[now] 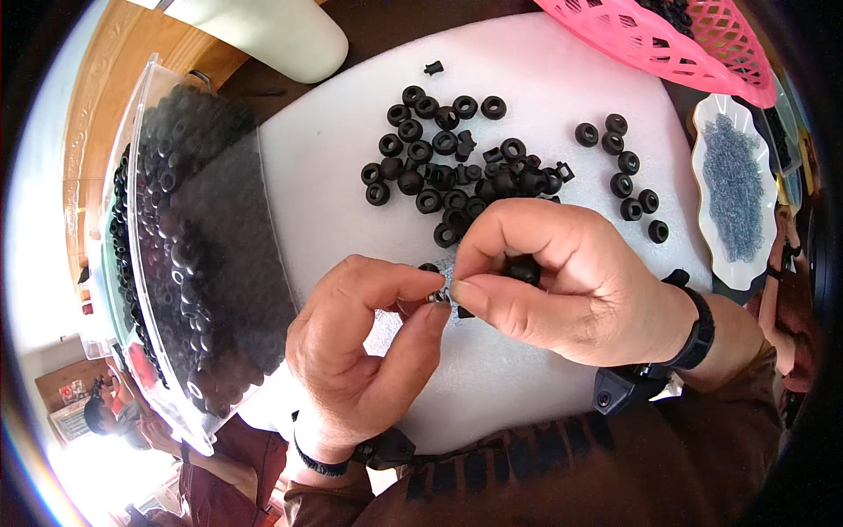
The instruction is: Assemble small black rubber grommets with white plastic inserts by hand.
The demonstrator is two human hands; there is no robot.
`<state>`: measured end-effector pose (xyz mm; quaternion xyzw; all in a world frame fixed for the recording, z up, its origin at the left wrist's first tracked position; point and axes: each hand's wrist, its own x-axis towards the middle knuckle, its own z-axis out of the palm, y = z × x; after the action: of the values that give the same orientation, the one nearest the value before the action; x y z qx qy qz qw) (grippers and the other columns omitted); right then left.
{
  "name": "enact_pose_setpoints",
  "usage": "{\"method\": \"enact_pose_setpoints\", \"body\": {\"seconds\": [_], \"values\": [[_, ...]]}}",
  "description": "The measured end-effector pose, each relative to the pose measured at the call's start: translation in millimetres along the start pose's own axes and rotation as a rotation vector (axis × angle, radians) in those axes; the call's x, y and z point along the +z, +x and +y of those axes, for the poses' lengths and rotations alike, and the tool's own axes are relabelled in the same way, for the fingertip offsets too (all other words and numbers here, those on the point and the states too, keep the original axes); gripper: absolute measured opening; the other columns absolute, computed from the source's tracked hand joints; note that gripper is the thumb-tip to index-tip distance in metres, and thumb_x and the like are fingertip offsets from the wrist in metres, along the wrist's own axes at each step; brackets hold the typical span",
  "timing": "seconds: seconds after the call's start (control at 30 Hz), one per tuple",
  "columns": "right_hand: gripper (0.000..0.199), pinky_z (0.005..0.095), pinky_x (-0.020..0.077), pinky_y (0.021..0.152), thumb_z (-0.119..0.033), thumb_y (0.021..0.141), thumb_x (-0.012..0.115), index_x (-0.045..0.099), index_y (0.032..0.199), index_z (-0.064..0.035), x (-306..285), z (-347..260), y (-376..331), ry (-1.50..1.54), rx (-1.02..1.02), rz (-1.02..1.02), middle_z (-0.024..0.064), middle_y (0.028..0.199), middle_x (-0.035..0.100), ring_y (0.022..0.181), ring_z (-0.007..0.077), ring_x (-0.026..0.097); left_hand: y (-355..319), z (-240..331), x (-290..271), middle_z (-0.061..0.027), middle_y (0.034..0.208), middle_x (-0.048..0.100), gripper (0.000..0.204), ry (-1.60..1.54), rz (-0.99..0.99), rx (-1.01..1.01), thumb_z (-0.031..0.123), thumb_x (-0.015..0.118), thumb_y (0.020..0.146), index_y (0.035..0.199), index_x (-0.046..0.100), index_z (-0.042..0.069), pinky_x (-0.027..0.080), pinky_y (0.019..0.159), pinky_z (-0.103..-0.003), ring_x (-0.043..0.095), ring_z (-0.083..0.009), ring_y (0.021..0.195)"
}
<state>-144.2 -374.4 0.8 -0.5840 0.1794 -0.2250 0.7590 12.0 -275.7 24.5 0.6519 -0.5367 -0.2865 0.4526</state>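
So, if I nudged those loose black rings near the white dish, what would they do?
The black rings might roll if they tipped onto their curved outer sides, which look rounded. They're probably light, being small with open middles. Their shape looks even, with no sagging, so I'd guess they're fairly stiff on the white mat.

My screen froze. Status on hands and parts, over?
Left hand pinching small shiny piece. Right hand pinched close beside, black ball showing inside its curl. Black rings scattered beyond.
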Motion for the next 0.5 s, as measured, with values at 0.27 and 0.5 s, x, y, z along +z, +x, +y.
{"method": "enact_pose_setpoints", "body": {"seconds": [0.27,0.5], "values": [[0.007,0.0209,0.0369,0.053,-0.005,0.084,0.060,0.056,0.085,0.0010,-2.2,0.0,1.9,-0.225,-0.162,0.037,0.0027,0.073,0.056,0.061,0.0066,0.047,-1.2,1.3,-3.6,-0.0061,0.070,0.059,0.007,-0.054,-0.026,-0.125,0.004,0.066,0.078,0.082,0.062,-0.001,0.042,0.054,-0.023,0.055,-0.0122,0.061],[0.009,0.0201,0.0380,0.056,-0.007,0.086,0.059,0.056,0.087,0.0014,-2.7,-4.2,1.1,-0.117,-0.017,0.001,0.0014,0.075,0.055,0.065,0.0053,0.047,2.1,2.9,-9.0,-0.0062,0.065,0.056,0.008,0.061,-0.031,-0.127,0.005,0.064,0.079,0.076,0.060,-0.001,0.039,0.052,-0.024,0.050,-0.0119,0.056]]}}
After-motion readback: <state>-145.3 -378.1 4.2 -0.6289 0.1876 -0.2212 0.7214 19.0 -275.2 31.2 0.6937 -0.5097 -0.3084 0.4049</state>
